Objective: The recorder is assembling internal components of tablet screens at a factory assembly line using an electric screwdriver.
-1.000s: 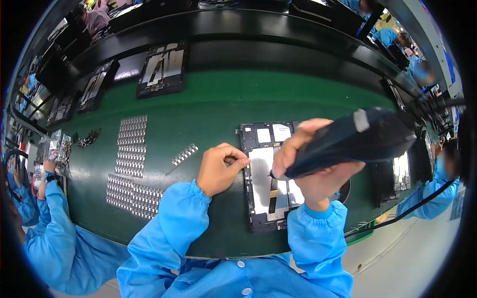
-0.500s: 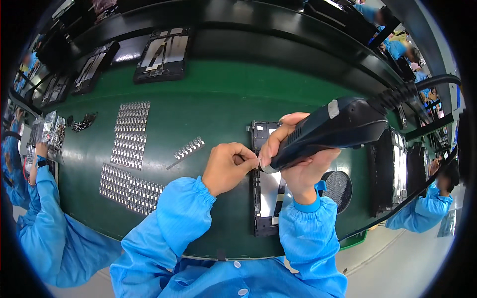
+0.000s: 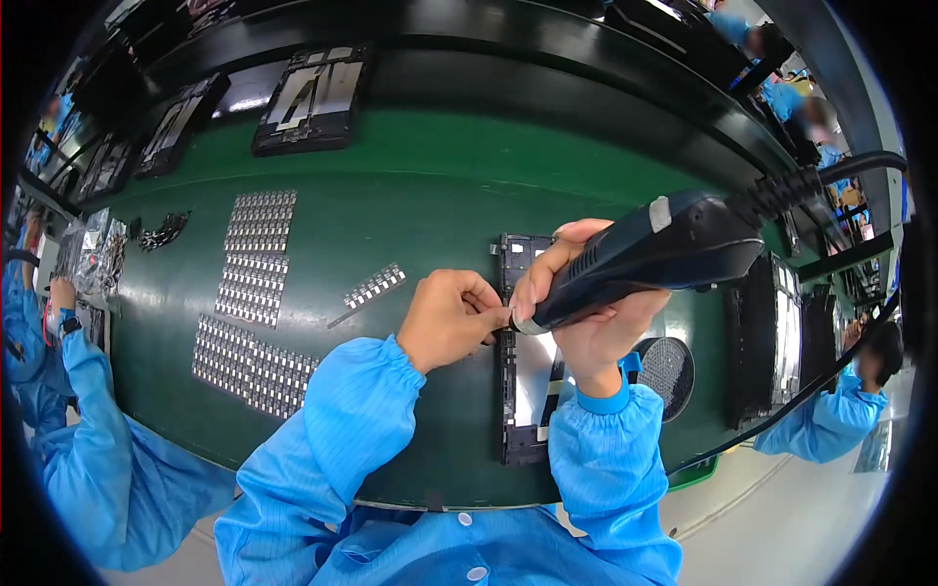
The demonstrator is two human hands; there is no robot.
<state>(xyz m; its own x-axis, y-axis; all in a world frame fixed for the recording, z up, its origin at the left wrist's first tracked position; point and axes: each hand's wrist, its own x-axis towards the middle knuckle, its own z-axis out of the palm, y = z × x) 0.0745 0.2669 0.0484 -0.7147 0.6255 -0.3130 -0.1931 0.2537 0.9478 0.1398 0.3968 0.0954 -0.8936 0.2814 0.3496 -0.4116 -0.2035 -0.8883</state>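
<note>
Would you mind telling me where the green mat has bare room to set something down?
The widest free patch on the green mat lies between the far tray and the hands. Left is crowded with metal part sheets; the panel and round dish fill the right.

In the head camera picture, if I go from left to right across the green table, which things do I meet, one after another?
Large sheets of small metal parts → short strip of parts → left hand → right hand holding the electric screwdriver → round black dish → dark panel.
</note>
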